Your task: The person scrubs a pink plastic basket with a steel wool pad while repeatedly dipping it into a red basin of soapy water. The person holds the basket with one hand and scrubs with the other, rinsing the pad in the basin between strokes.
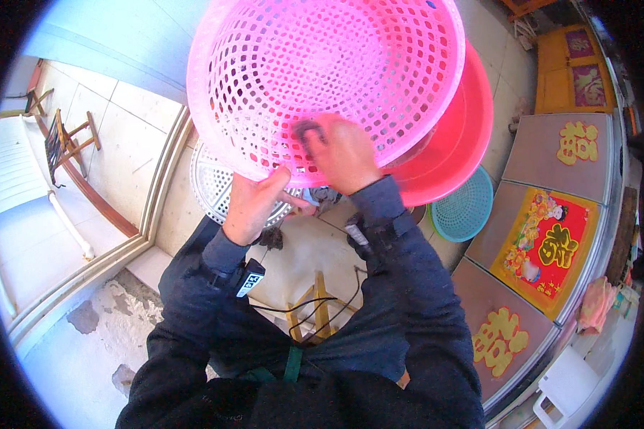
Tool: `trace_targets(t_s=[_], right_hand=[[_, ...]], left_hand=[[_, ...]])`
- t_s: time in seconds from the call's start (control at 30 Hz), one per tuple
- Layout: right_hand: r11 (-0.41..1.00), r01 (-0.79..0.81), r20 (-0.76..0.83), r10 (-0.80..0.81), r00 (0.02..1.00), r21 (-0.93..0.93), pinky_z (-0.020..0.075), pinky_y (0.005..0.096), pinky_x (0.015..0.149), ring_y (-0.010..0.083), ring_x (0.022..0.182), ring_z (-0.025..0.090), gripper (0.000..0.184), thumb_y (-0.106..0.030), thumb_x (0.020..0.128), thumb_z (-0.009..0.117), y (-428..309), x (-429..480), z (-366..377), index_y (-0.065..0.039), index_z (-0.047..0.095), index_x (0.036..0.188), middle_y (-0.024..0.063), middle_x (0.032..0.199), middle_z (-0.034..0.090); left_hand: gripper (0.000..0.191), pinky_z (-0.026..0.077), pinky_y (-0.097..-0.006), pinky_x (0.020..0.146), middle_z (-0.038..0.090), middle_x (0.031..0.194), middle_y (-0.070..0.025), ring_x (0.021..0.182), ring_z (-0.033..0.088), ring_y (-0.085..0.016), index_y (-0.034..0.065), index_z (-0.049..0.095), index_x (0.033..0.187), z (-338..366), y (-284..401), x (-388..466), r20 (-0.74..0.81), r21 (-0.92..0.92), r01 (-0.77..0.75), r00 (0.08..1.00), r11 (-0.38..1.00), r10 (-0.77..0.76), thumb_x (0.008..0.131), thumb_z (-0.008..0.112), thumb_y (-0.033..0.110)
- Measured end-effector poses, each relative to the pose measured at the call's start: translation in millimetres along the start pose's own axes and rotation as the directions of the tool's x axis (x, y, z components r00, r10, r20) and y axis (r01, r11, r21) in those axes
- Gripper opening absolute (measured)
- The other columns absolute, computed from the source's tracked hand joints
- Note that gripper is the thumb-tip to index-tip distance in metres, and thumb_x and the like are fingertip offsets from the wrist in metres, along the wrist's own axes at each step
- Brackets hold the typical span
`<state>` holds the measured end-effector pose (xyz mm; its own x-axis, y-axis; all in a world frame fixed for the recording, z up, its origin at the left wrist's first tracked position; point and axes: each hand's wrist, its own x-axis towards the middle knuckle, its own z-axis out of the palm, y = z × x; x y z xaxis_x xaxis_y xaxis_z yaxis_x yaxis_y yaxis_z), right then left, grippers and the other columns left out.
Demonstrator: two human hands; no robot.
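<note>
A large pink plastic colander basket (322,69) is tilted up in front of me. My left hand (255,206) grips its near rim, with the thumb over the edge. Inside the basket, my right hand (346,155) holds a small dark pad (308,131) against the lower wall; both are blurred, so the pad's exact kind is unclear. Beneath the basket, to the right, sits a red plastic basin (451,145), partly hidden. A round perforated metal steamer tray (209,185) shows below the basket's left side, behind my left hand.
A blue-green plastic basket (463,206) stands on the floor right of the basin. Cabinets with brown doors (553,155) and gold decorations line the right side. At left, a framed glass panel or mirror (150,214) shows a folding stool (70,142). A white plastic container (569,383) is at lower right.
</note>
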<state>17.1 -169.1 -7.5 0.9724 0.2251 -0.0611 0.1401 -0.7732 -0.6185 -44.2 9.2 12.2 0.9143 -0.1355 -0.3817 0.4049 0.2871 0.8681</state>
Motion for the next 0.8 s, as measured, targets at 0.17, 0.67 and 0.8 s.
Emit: trace_targets(t_s=[0.17, 0.67, 0.8], right_hand=[[0.989, 0.074, -0.071, -0.065, 0.995, 0.124, 0.0537, 0.0520, 0.076, 0.0418, 0.088, 0.068, 0.022, -0.022, 0.093, 0.063, -5.1, 1.9, -1.9, -0.005, 0.071, 0.104, 0.0215, 0.094, 0.071], [0.987, 0.160, -0.109, -0.157, 0.982, 0.023, 0.0540, 0.0509, 0.071, 0.0397, 0.086, 0.068, 0.022, -0.022, 0.091, 0.066, -21.2, -6.5, 8.3, -0.001, 0.065, 0.095, 0.0199, 0.091, 0.067], [0.994, 0.105, -0.051, -0.103, 0.993, 0.032, 0.0519, 0.0507, 0.072, 0.0415, 0.088, 0.066, 0.021, -0.021, 0.093, 0.065, -25.3, -7.0, 2.1, -0.006, 0.068, 0.107, 0.0193, 0.097, 0.066]], left_hand=[[0.048, 0.067, -0.0401, 0.064, 0.060, 0.133, -0.0150, 0.105, 0.068, -0.027, 0.0014, 0.043, 0.145, -0.7, 1.6, -0.1, 0.020, -0.009, 0.004, 1.000, 1.000, -0.004, 0.099, 0.059, 0.000], [0.046, 0.063, -0.0335, 0.068, 0.065, 0.124, -0.0121, 0.105, 0.067, -0.022, -0.0010, 0.053, 0.137, -6.4, 13.2, -2.7, -0.015, 0.118, -0.031, 0.999, 0.993, 0.033, 0.095, 0.069, 0.005], [0.039, 0.052, -0.0268, 0.084, 0.068, 0.117, -0.0081, 0.098, 0.064, -0.012, -0.0023, 0.061, 0.130, -21.8, 40.3, 5.1, -0.183, 0.333, -0.292, 0.913, 0.897, 0.365, 0.095, 0.071, 0.012]])
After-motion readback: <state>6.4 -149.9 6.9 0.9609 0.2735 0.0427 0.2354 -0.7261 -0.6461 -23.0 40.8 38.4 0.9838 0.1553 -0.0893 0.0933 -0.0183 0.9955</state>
